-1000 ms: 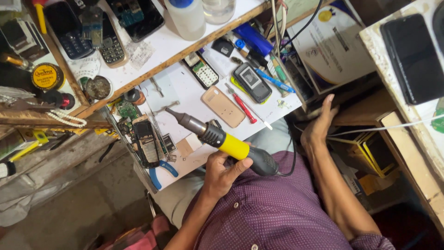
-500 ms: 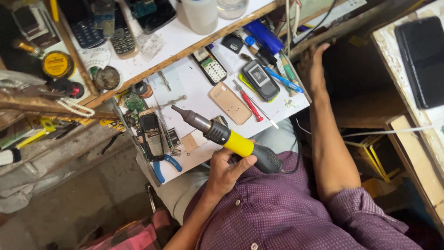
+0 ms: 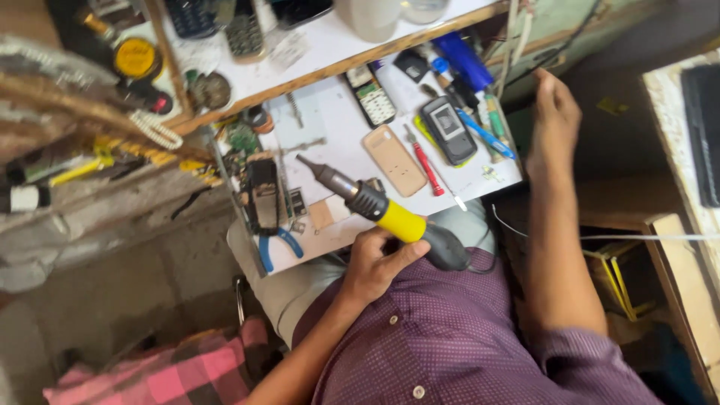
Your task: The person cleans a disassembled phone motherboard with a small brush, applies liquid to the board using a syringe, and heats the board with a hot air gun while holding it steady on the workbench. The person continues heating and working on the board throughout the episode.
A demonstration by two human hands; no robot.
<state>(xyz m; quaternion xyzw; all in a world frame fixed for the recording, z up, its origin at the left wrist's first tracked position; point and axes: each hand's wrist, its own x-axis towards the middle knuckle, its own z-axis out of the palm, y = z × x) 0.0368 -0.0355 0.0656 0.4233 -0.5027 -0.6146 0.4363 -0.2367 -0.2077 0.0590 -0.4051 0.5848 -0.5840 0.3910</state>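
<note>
While a round yellow-lidded tin sits on the upper shelf at the left and a white plastic bottle stands at the top edge, the left hand is closed round the hot-air gun, gripping its yellow-and-black handle; the metal nozzle points up-left over the white work board. Since the earlier frames, the right hand has lifted off the bench edge and now hangs open, holding nothing, right of the board.

Black-and-yellow hot-air gun slants over the white worktop, nozzle up-left.
</note>
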